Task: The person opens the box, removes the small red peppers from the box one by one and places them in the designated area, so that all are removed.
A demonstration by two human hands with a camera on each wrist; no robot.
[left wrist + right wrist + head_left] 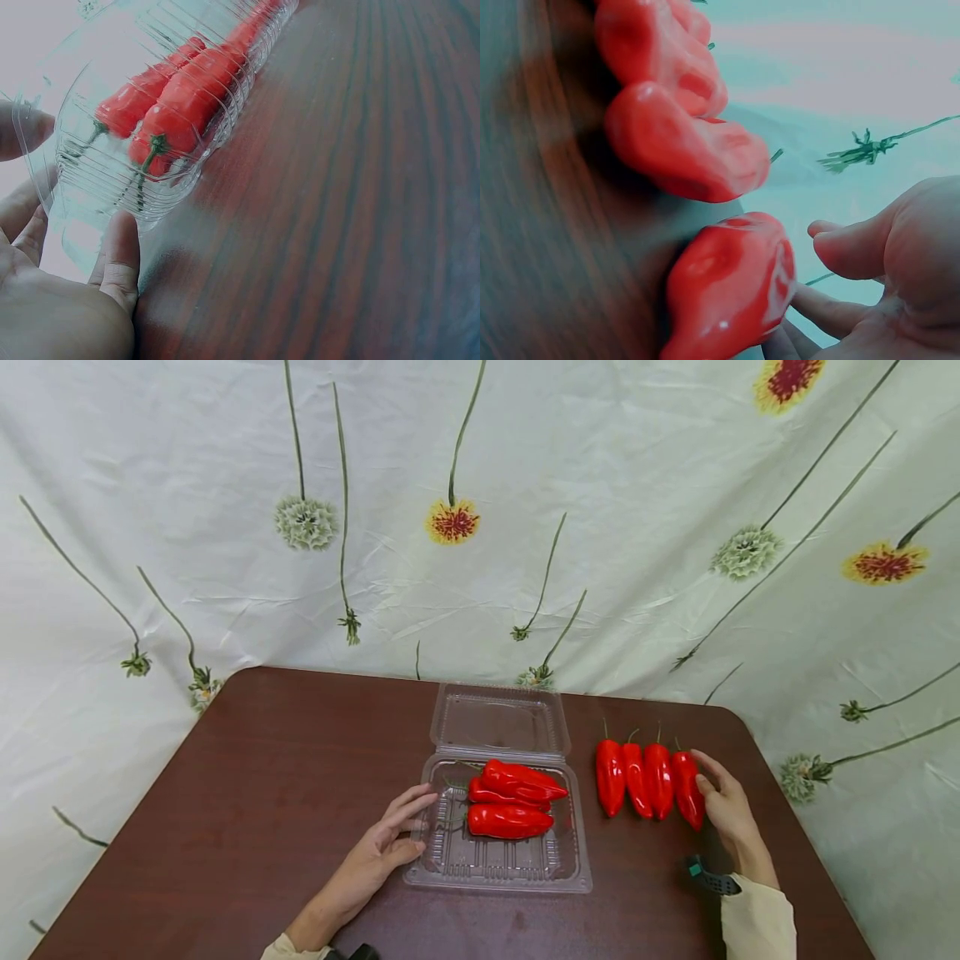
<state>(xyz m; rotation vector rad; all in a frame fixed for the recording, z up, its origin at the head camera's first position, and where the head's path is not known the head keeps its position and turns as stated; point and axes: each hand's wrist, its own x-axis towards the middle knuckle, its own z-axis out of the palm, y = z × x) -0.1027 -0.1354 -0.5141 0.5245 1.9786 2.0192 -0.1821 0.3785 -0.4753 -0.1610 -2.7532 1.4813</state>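
Observation:
Red peppers (510, 821) lie sideways inside a clear plastic clamshell box (495, 885), their green stems to the left. My left hand (378, 843) rests its extended fingers at the box's left rim, with the thumb (122, 244) low beside the wall. To the right, several more red peppers stand in a row, stems pointing away. Beside the rightmost pepper (687, 789) is my right hand (726, 802), fingers loosely extended along its right side. In the right wrist view the fingers reach behind this pepper (731, 281), while the thumb (847, 251) is apart from it.
The box's lid (501, 718) lies folded back toward the far edge of the dark brown table (300, 760). A white cloth with printed flowers (637, 527) hangs behind the table. Between box and hand, the other row peppers (633, 777) lie close together.

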